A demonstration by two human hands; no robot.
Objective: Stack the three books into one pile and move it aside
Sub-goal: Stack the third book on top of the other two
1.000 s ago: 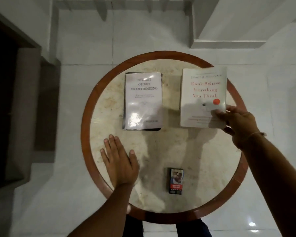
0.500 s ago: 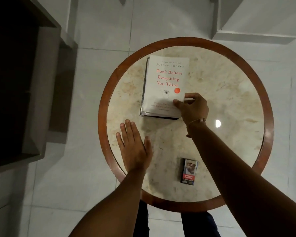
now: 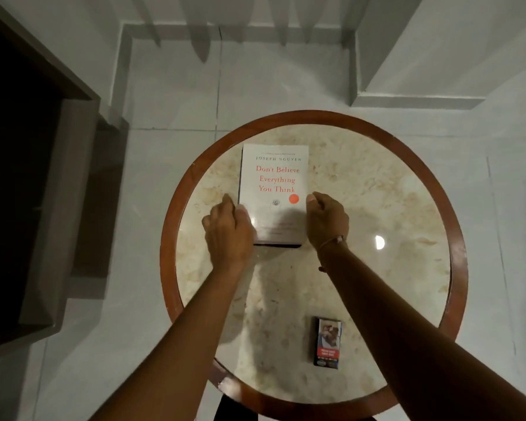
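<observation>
A pile of books (image 3: 274, 183) lies on the left half of the round table (image 3: 456, 268). Its top book is white with red lettering; a dark edge of a lower book shows under its near side, and how many lie beneath is hidden. My left hand (image 3: 227, 230) curls against the pile's near left corner, thumb on the cover. My right hand (image 3: 325, 221) curls against the right edge, thumb at the cover's side. Both hands clasp the pile from either side.
A small cigarette pack (image 3: 328, 342) lies near the table's front edge, between my forearms. The table has a marble top and a brown wooden rim. A dark cabinet (image 3: 43, 208) stands on the floor to the left. White tiled floor surrounds the table.
My left hand left the tabletop and came up to the pile's left edge. My right hand shifted from the cover's near corner to the right edge. The view tilted.
</observation>
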